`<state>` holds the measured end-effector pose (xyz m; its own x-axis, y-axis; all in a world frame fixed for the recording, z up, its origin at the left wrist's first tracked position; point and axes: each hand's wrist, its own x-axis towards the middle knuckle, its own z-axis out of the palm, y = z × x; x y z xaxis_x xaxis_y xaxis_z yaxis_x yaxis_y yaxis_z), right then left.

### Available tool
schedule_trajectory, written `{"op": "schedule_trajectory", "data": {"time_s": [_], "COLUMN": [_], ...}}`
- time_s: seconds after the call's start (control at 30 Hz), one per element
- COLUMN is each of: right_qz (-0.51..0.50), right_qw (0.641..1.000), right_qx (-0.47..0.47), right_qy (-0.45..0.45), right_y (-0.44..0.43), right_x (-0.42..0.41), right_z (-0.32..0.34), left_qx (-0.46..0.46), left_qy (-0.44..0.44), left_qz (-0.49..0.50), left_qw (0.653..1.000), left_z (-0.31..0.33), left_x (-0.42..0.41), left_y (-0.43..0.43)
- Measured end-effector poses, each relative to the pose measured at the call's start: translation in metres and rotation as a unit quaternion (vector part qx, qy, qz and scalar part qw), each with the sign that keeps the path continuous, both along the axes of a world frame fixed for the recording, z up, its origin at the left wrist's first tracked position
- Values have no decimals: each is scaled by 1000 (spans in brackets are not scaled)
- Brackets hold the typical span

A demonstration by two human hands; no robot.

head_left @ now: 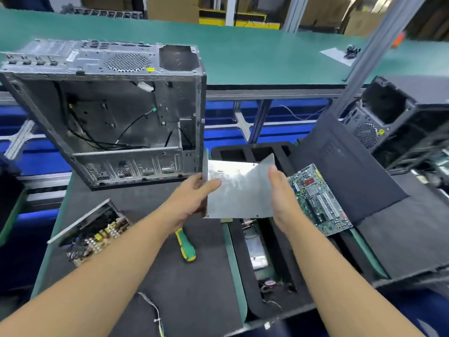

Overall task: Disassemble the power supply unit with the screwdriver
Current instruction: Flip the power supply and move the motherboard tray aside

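- We are holding the metal cover (pixel 240 190) in both hands. The left grip (pixel 194 198) pinches its left edge, thumb on the top face and fingers behind. The right grip (pixel 284 203) clasps its right edge.
- The cover hangs flat-face-up over the far end of the black foam tray (pixel 250 146), clear of the counter (pixel 194 288). It looks to us like the lid off the power supply unit.
- The power supply unit (pixel 94 232) sits open on the counter, down and to the left of the left grip, with its circuit board and coils exposed.
- The screwdriver (pixel 185 246) lies on the counter just under the left wrist. Its green-and-yellow handle points back toward us and its tip is hidden beneath the hand.
- We judge that the cover needs setting down first, probably into a tray slot, since both grips are occupied.
- After that, the left grip is nearer both the tool and the unit; the right would have to cross over the tray.
- The screwdriver's long axis runs roughly toward and away from us, so a hand coming from above could wrap the handle without turning it.
- Beside the right grip a motherboard (pixel 318 198) leans on the tray's edge, and an emptied computer case (pixel 109 105) stands behind.
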<state>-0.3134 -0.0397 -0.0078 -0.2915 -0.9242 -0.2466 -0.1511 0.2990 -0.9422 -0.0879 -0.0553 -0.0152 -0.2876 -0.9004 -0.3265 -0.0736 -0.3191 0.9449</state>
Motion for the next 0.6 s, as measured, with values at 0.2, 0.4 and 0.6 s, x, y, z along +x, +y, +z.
{"op": "schedule_trajectory", "data": {"time_s": [0.2,0.4,0.6], "right_qz": [-22,-4,74], "right_qw": [998,992,982], "right_qx": [6,92,121], "right_qy": [61,88,126], "right_y": [25,46,34], "right_x": [-68,-100,-86], "right_z": [3,-14,-45], "left_qx": [39,127,216], "left_qy": [-7,29,4], "left_qz": [-29,-43,21], "left_qw": [999,991,976], "left_z": [-13,-47,-79], "left_x": [-69,-103,-93], "left_y": [17,38,43]}}
